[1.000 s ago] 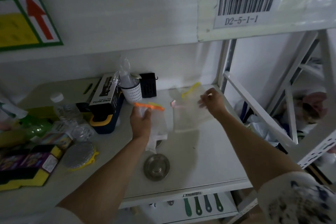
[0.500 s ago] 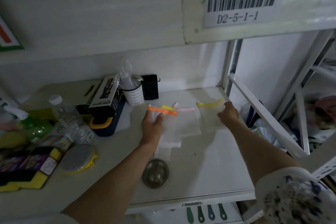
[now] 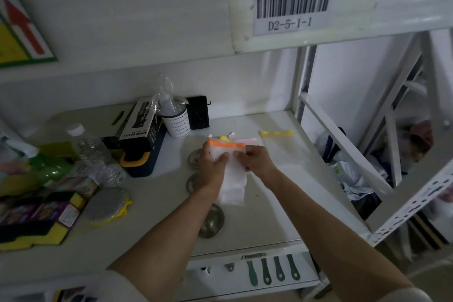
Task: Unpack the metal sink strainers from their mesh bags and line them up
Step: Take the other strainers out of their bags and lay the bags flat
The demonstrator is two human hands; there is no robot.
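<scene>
My left hand point(image 3: 212, 168) and my right hand point(image 3: 257, 160) both grip a white mesh bag with an orange top band point(image 3: 226, 144), held above the shelf point(image 3: 282, 203). The bag's body point(image 3: 232, 187) hangs down between my hands. Three metal sink strainers lie on the shelf in a near-to-far line: one point(image 3: 210, 222) nearest me, a second point(image 3: 192, 182) and a third point(image 3: 194, 156) partly hidden behind my left hand. A yellow-banded mesh bag point(image 3: 277, 133) lies flat at the back right. A pink-banded bag point(image 3: 245, 141) and another yellow band show behind the orange one.
A white dotted cup point(image 3: 177, 125), a black box point(image 3: 199, 115) and a spray-bottle carton point(image 3: 141, 127) stand at the back. A plastic bottle point(image 3: 85, 144), a round scourer point(image 3: 107, 203) and packaged sponges point(image 3: 31, 216) fill the left. White rack struts point(image 3: 343, 144) rise at the right.
My right hand left the yellow-banded bag on the shelf and came left onto the orange-banded bag. My left hand lowered slightly. Two more strainers are now in view.
</scene>
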